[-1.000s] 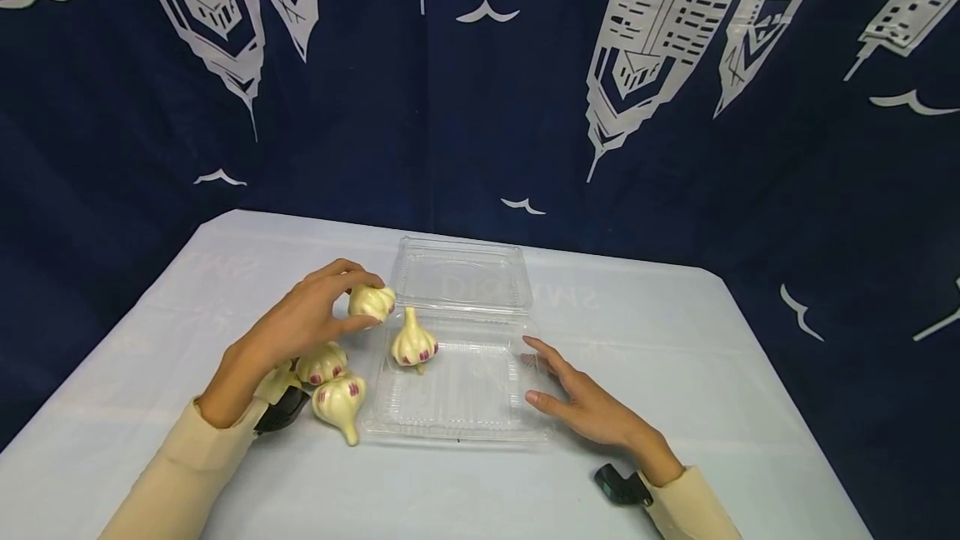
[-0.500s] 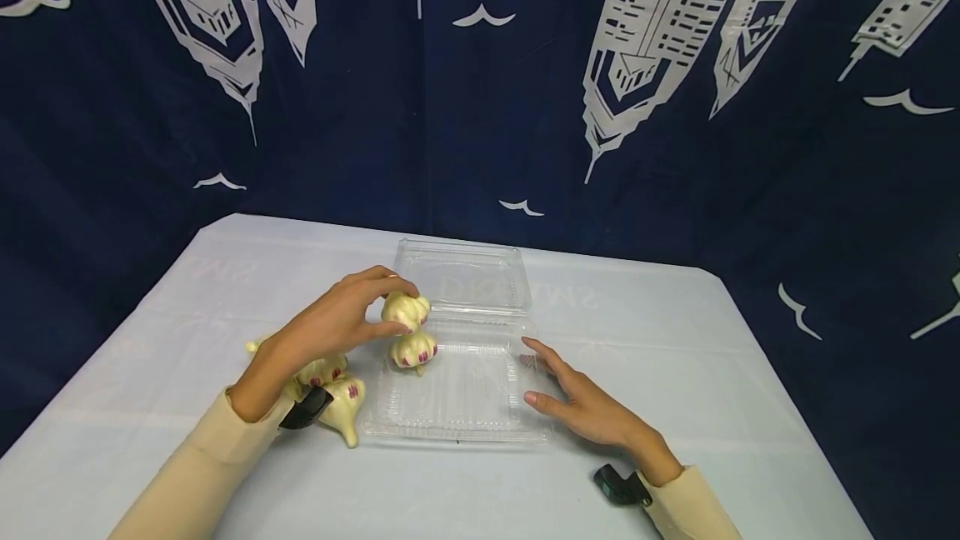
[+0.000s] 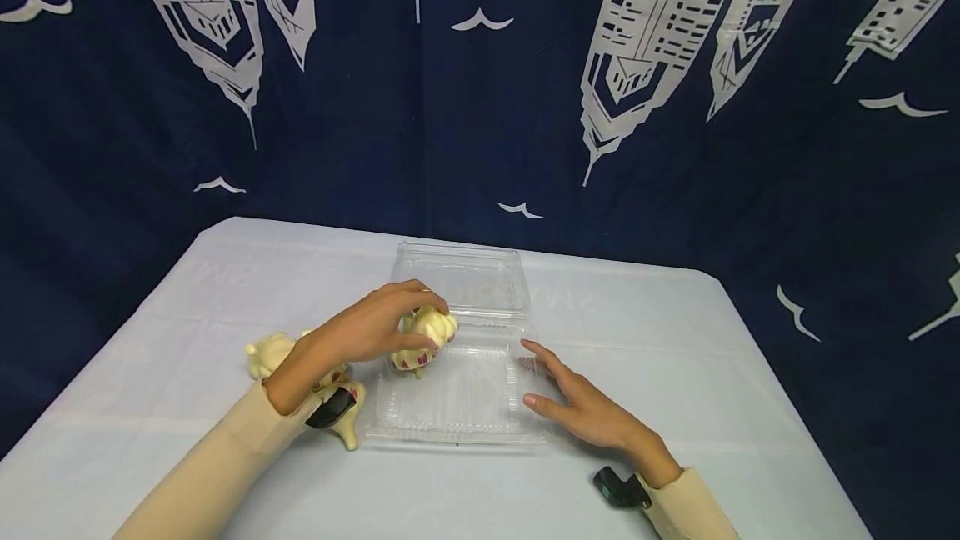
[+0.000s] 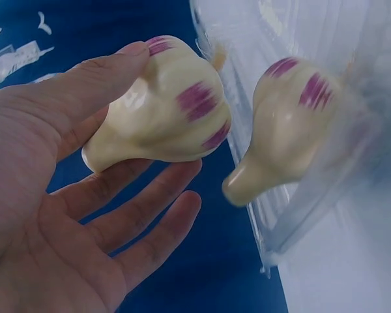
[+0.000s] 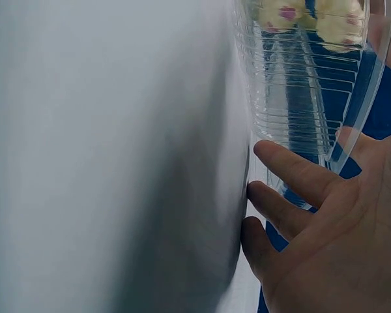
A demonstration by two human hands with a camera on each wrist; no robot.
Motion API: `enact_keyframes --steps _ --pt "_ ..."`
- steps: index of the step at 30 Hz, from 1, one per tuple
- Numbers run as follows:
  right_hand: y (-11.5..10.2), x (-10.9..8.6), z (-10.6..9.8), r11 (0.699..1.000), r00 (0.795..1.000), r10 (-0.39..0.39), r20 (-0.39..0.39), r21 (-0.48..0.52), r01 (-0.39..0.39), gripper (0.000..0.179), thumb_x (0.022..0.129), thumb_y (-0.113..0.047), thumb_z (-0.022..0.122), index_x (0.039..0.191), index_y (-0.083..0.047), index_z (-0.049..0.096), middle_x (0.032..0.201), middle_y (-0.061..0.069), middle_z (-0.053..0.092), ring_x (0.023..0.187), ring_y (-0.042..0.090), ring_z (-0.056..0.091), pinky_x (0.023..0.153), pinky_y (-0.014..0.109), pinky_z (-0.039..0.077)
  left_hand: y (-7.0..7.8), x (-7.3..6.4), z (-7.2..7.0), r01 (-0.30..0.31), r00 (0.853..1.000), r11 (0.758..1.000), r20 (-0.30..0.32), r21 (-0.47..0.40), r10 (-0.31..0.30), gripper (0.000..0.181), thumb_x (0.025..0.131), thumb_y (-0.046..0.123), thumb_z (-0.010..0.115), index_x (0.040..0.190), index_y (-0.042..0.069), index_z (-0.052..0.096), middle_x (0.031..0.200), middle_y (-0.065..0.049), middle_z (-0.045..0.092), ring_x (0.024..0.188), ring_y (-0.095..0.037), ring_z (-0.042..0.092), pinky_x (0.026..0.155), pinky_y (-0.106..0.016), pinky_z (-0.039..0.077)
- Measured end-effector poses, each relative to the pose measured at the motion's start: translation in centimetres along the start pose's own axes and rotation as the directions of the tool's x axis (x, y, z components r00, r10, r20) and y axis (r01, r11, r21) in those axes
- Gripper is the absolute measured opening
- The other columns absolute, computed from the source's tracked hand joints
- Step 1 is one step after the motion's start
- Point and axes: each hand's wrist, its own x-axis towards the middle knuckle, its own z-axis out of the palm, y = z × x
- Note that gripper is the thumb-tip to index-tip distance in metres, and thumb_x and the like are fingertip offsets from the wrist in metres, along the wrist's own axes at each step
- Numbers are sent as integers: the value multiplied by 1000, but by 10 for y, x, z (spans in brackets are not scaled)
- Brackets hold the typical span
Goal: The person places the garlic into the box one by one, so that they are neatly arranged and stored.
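Note:
My left hand [image 3: 375, 325] grips a cream garlic bulb [image 3: 437, 325] with purple patches, thumb on one side and fingers on the other. It is over the left part of a clear plastic clamshell container [image 3: 480, 390]. Inside that container, a second garlic bulb [image 4: 290, 124] shows beside the held one in the left wrist view; in the head view it is partly covered by the held bulb. At the container's right side is my right hand [image 3: 585, 411], its fingers extended and spread along the wall [image 5: 300, 104].
The hinged clear lid [image 3: 462, 277] lies folded back behind the container. Left of it on the white table [image 3: 675, 357] are more garlic bulbs, one whitish bulb [image 3: 268, 354] farther left and one [image 3: 347, 419] nearer, partly behind my left forearm. A dark blue patterned cloth [image 3: 480, 107] hangs behind.
My left hand has carried its garlic bulb rightward from beside the container to above its left part, now overlapping the bulb inside. The right hand has stayed in place.

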Motion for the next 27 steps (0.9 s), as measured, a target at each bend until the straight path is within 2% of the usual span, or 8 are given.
enact_keyframes --steps 7,17,23,27 --pt "-1 0 0 1000 1000 8 -2 -10 -8 74 100 -41 60 159 -37 15 159 12 37 148 38 32 116 64 27 2 11 10 -6 999 1000 38 -25 7 38 85 26 82 119 16 68 111 3 65 99 -13 58 87 -32 50" --pt "1 1 0 1000 1000 8 -2 -5 -8 75 100 -40 60 160 -33 16 159 12 37 148 38 32 115 64 27 3 25 22 -18 995 1000 94 -10 19 36 85 28 81 117 16 69 106 3 65 100 -16 57 90 -34 47" --pt "0 1 0 1000 1000 20 -2 -1 -20 74 100 -41 61 158 -38 16 158 12 38 148 37 32 116 64 27 3 29 28 -19 992 1000 125 2 18 37 84 28 82 116 16 69 105 3 65 98 -15 57 90 -33 47" --pt "1 0 -1 1000 1000 15 -5 -6 -15 74 100 -41 61 159 -37 16 158 12 39 147 36 33 115 64 28 4 31 29 -7 989 1000 147 11 5 37 84 28 82 116 15 69 104 3 65 97 -17 57 87 -31 47"
